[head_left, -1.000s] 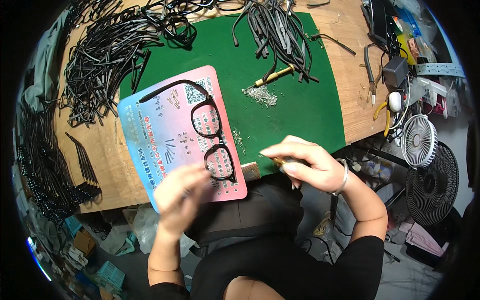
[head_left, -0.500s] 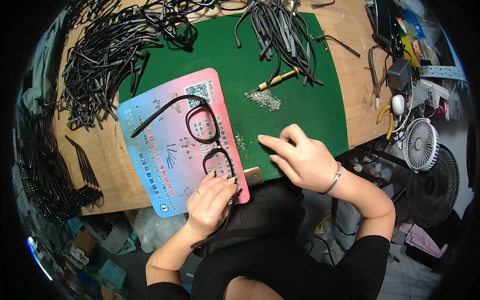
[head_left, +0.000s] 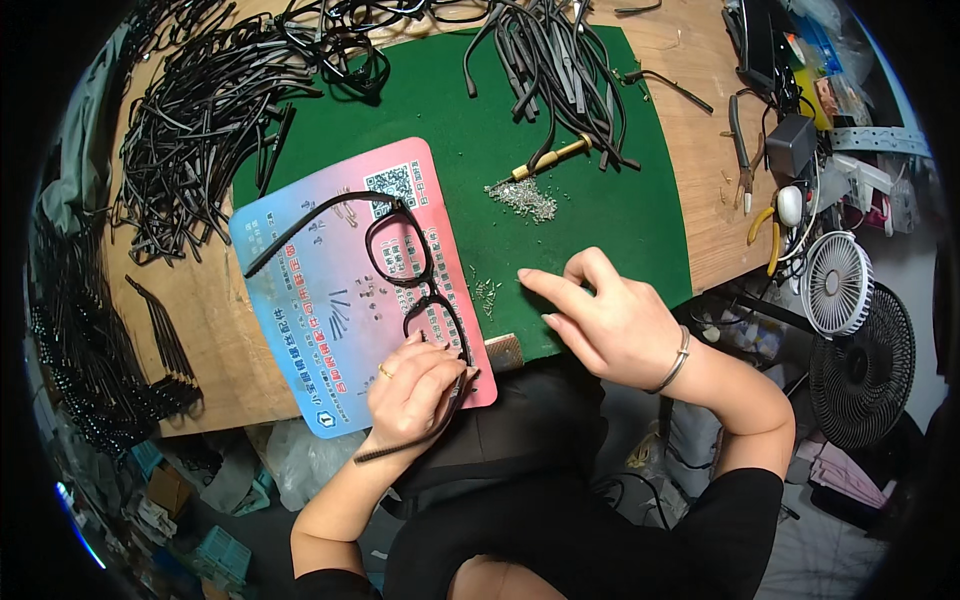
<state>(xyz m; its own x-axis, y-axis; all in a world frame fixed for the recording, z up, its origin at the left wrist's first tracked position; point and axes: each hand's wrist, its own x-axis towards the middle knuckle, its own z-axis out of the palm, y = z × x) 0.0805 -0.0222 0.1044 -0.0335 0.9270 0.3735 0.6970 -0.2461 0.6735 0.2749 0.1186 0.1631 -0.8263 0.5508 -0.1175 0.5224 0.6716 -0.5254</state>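
Clock was read with 12 toward the far side of the counter [head_left: 725, 235]. Black glasses frame [head_left: 433, 285] lay across the pink part of a blue-and-pink card [head_left: 360, 170], its front running roughly 12 to 6. Upper temple pointed toward 8 o'clock; lower temple curved down over the person's left wrist.

Left hand [head_left: 412, 390] was at the frame's 6 o'clock end. Its grip was closed, fingers bent over the lower rim and hinge area; thumb placement could not be told.

Right hand [head_left: 605, 315] stood at 3 o'clock of the frame, above the green mat [head_left: 620, 200]. Its grip was parted, thumb and forefinger well apart, nothing visible between them. Nearest, at 9 o'clock from it: a scatter of tiny metal pieces [head_left: 486, 292]. At 11 o'clock: a silvery heap [head_left: 528, 200], with a brass screwdriver [head_left: 550, 158] just beside it. Beyond, toward 12: a bundle of dark temples [head_left: 565, 70].
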